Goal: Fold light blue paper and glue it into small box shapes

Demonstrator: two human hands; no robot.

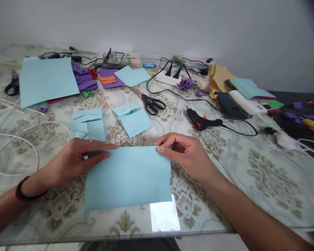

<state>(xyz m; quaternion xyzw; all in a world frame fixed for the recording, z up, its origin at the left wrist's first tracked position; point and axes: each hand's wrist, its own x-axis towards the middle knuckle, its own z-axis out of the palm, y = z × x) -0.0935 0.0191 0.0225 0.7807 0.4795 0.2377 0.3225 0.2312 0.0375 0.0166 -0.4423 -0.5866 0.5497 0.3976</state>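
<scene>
A light blue sheet of paper (129,177) lies near the front of the patterned table. Its far left edge is pinched by my left hand (81,157), thumb on top and index finger stretched along the edge. My right hand (181,151) grips the far right corner between thumb and fingers. Just beyond the sheet rest two folded light blue papers, one on the left (94,122) and one in the middle (136,122). Black-handled scissors (153,104) lie behind them, and a black glue gun (202,120) is to the right.
Blue sheets (48,82) top a stack at the back left, beside purple paper strips (85,78). A white power strip (167,78) stands near the wall. A phone (232,104) lies at the right. White cable (36,153) loops on the left. The table's front edge is close.
</scene>
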